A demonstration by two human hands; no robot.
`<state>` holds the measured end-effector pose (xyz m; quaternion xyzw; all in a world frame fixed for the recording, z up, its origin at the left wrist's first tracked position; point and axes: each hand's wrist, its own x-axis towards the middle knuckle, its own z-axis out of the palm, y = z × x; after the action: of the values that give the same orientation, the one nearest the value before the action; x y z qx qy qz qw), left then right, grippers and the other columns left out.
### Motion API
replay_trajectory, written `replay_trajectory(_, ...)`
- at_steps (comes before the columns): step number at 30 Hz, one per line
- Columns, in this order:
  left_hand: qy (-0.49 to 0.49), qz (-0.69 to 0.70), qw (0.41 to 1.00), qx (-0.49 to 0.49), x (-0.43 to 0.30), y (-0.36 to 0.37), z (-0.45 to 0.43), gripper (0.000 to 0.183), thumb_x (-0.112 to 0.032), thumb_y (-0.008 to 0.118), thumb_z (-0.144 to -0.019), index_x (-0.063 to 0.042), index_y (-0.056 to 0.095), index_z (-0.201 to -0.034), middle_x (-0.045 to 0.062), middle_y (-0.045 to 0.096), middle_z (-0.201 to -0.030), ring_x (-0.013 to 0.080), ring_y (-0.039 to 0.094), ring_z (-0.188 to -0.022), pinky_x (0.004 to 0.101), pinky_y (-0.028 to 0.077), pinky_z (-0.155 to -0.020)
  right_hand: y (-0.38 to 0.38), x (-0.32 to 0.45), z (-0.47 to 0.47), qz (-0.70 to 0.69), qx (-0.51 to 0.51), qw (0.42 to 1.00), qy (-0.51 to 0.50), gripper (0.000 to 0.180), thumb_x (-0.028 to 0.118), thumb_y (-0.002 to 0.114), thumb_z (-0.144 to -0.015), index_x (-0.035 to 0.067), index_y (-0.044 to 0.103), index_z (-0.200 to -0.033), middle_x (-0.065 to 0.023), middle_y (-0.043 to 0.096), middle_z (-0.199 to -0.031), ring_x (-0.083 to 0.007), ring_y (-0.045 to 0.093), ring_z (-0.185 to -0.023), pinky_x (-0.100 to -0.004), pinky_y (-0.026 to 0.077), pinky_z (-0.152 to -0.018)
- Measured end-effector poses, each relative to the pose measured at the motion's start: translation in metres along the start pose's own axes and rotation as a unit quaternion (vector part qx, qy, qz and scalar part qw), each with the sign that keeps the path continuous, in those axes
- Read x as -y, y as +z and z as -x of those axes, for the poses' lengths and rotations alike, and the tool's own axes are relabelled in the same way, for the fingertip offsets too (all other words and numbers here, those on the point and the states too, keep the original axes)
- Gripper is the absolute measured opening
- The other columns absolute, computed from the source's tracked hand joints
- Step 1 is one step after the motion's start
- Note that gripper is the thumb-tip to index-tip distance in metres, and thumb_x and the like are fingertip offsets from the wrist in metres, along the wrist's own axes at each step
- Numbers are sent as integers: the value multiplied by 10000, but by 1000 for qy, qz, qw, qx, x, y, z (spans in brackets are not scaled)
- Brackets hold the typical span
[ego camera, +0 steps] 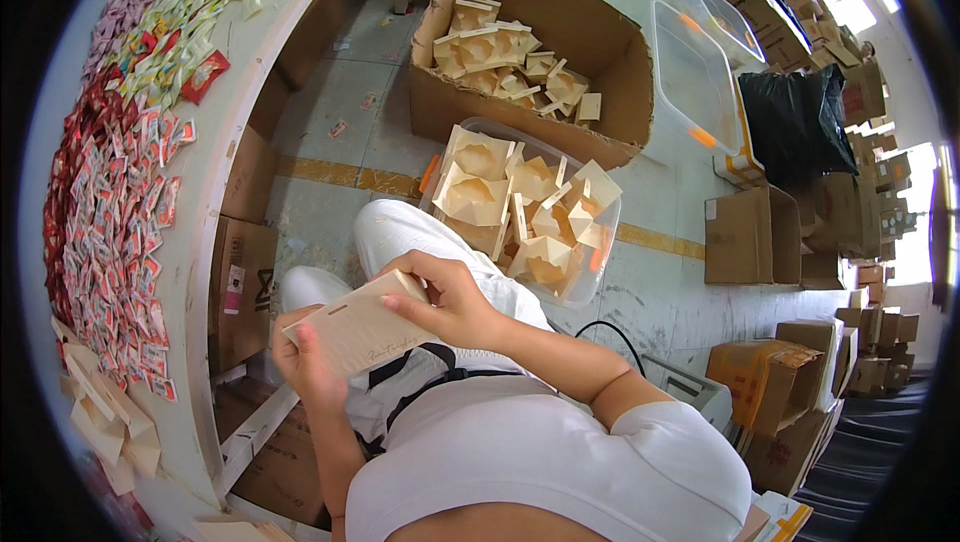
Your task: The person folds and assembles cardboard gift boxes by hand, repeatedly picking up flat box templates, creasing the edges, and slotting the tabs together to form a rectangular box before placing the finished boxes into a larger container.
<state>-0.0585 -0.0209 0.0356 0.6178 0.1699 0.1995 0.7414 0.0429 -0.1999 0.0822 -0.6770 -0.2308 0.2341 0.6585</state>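
A cream paperboard box (360, 328) with a small slot and script writing on its face is held in front of my lap. My left hand (311, 354) grips its left end, thumb on the face. At the opposite end, my right hand (446, 302) holds the far right edge, thumb on top. The fingers behind the box are partly hidden. Beyond my knees, a clear plastic bin (611, 242) holds several folded cream paperboard pieces (472, 193) with shaped cut-outs.
A large cardboard carton (517, 125) with similar pieces stands behind the bin. On the left, a worktable (206, 204) carries heaps of small packets (120, 242) and folded cream pieces (112, 414). Clear tubs (694, 91), a black plastic bag (795, 121) and an empty-looking carton (739, 242) stand right.
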Motion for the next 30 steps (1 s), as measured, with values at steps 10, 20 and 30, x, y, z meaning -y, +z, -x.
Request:
replay_trajectory(10,-116,-6,991,62,22,11,-20,615,-346,540,-823,-61,266,-1294,116,285,-1338,221,325,-1188,426,371,-910,-78,-90,1,85,-254,961,71,429,206,672,-743,25,466,-1073,-53,525,-991,-114,505,-873,-237,438,-736)
replay_trajectory(20,31,-169,964,-204,-52,-94,15,342,-235,498,-873,-45,436,-1151,88,456,-1191,176,473,-1033,308,415,-845,-215,-114,-86,340,-385,856,-57,709,302,706,-692,-41,372,-1215,-206,387,-1236,-327,348,-1166,-377,287,-979)
replay_trajectory(30,-64,-731,475,-485,-120,-195,163,623,-348,667,-685,-24,444,-1168,204,448,-1204,355,385,-1143,482,277,-955,-59,-140,-36,162,-4,985,58,493,108,544,-831,61,333,-1273,-103,363,-1294,-243,407,-1133,-323,377,-912)
